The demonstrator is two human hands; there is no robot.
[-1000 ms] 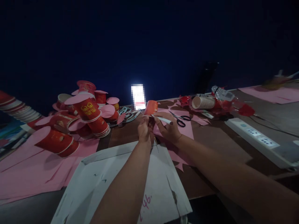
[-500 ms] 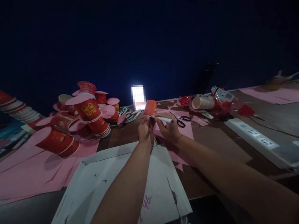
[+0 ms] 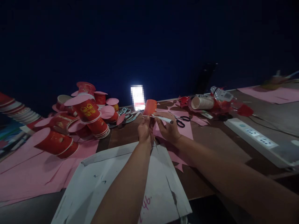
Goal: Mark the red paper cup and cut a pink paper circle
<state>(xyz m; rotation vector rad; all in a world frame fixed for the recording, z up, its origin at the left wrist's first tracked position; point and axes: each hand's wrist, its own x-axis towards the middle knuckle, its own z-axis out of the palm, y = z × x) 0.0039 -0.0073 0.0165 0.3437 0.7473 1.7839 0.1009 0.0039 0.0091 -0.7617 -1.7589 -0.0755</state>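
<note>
My left hand (image 3: 144, 130) is closed around the lower part of a red paper cup (image 3: 150, 106), which it holds up tilted beyond the white board. A white marker pen (image 3: 165, 119) is gripped in the fingers of my right hand (image 3: 168, 130), its tip end close to the cup. Whether the tip touches the cup I cannot tell. Pink paper (image 3: 188, 127) lies under my right hand, and black-handled scissors (image 3: 181, 121) rest on it just beyond. My fingers hide the cup's lower part.
Red cups with pink paper discs (image 3: 85, 109) are piled at left on pink sheets (image 3: 42, 174). A white board (image 3: 116, 180) lies in front. Cables (image 3: 127, 115) and a bright screen (image 3: 137, 95) stand behind. Stacked cups (image 3: 202, 103) and a power strip (image 3: 253, 137) are at right.
Almost nothing differs. The whole view has shifted very slightly; both hands keep the cup and the marker pen in the same place.
</note>
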